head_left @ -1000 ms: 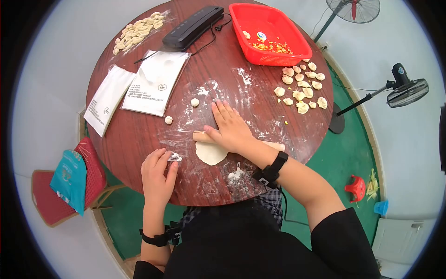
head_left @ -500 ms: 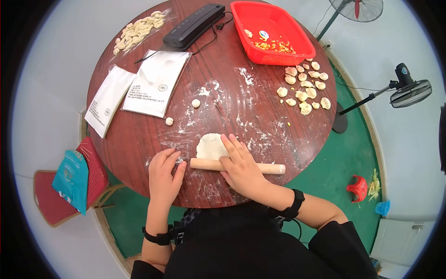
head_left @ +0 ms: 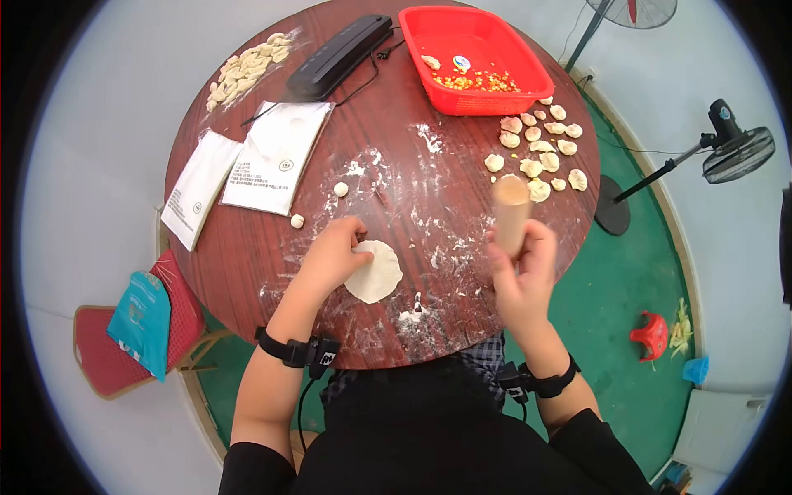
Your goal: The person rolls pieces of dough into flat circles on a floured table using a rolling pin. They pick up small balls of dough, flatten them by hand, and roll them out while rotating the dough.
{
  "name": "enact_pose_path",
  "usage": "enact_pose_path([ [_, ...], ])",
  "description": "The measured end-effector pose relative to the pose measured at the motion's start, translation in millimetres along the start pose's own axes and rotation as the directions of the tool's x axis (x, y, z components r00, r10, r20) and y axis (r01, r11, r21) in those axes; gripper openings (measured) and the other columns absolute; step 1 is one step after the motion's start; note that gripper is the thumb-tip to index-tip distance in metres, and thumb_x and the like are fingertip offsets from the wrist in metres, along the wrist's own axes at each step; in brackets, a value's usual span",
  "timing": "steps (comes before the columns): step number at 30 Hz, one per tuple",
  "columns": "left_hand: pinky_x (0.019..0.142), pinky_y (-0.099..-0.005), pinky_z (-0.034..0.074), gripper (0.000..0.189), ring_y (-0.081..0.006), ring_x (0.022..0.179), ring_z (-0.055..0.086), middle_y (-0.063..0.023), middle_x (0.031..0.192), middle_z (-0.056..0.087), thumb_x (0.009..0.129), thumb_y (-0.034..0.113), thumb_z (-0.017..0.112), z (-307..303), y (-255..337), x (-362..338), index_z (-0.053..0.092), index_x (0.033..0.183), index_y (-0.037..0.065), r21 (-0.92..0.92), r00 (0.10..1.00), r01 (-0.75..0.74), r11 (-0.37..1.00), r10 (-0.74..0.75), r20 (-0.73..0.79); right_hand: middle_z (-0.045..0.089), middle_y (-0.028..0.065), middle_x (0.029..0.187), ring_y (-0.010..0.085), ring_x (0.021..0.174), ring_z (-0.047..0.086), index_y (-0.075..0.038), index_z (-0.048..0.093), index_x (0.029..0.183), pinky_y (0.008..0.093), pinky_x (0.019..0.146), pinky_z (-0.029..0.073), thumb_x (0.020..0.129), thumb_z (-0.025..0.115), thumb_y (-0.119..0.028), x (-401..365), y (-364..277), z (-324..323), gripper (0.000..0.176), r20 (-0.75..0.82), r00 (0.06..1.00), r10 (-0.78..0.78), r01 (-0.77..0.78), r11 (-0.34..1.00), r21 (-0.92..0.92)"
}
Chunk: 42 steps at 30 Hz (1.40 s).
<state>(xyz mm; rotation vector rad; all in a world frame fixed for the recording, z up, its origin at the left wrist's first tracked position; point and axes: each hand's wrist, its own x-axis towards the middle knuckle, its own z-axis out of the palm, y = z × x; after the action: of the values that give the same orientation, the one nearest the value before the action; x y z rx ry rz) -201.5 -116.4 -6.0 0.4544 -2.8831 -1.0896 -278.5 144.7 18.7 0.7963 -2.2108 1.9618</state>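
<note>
a round table [head_left: 223,272] with a dark red-brown wood-grain top occupies the centre of the frame, above a green floor [head_left: 627,272] bounded by a pale wall [head_left: 99,148]. a red chair [head_left: 95,340] is located at lower left; a black floor fan [head_left: 726,124] is positioned at right. a small red stool [head_left: 653,334] and a white panel [head_left: 718,421] with a handle are located at lower right; lighting is bright.
</note>
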Motion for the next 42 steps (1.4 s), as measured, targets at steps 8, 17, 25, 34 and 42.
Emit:
enact_pose_path([
  [8,0.062,-0.0332,0.044,0.014,-0.0161,0.068,0.056,-0.0064,0.072,0.058,0.078,0.012,0.067,4,9,2,0.061,0.086,0.002,0.199,0.977,-0.203,0.959,0.212,-0.024,0.057,0.0136,0.111,0.0157,0.098,0.059,-0.001,0.035,0.124,0.0287,0.081,0.049,0.092,0.059,-0.003,2,-3,-26,0.040,-0.164,0.986,0.031,0.005,0.977,0.215],
  [17,0.056,-0.0216,0.047,0.016,-0.0088,0.072,0.062,-0.0036,0.082,0.065,0.091,0.007,0.057,15,55,-5,0.053,0.105,0.003,-0.603,0.969,0.218,0.768,-0.096,0.227,0.057,0.0135,0.111,0.0147,0.098,0.059,-0.001,0.035,0.122,0.0277,0.080,0.049,0.092,0.059,-0.003,3,0,-23,0.039,-0.141,0.990,0.011,0.014,0.985,0.172],
  [25,0.062,-0.0356,0.049,0.033,-0.0235,0.077,0.065,-0.0132,0.082,0.063,0.085,0.010,0.063,19,38,-55,0.053,0.116,0.001,0.078,0.959,0.277,0.958,-0.271,-0.079,0.061,0.0125,0.101,0.0259,0.088,0.063,-0.003,0.055,0.115,0.0333,0.080,0.049,0.083,0.071,-0.012,10,3,-11,0.037,0.042,0.999,-0.002,0.007,0.992,-0.122],
  [34,0.092,-0.0421,0.045,0.042,-0.0339,0.113,0.055,-0.0156,0.116,0.058,0.081,0.019,0.068,47,33,-100,0.058,0.117,0.000,0.314,0.935,-0.335,0.888,0.353,-0.001,0.059,0.0104,0.101,0.0277,0.093,0.058,-0.009,0.064,0.111,0.0418,0.077,0.049,0.077,0.070,-0.019,-5,25,52,0.036,0.652,0.757,-0.035,0.423,0.786,-0.450],
  [42,0.095,-0.0414,0.044,0.046,-0.0328,0.118,0.052,-0.0147,0.124,0.054,0.082,0.023,0.067,50,26,-105,0.056,0.119,-0.002,0.310,0.941,-0.327,0.893,0.339,0.017,0.038,0.0214,0.146,0.0371,0.138,0.032,-0.006,0.051,0.135,0.0620,0.106,0.026,0.091,0.051,-0.042,24,55,114,0.057,0.516,0.852,-0.086,0.463,0.584,-0.667],
])
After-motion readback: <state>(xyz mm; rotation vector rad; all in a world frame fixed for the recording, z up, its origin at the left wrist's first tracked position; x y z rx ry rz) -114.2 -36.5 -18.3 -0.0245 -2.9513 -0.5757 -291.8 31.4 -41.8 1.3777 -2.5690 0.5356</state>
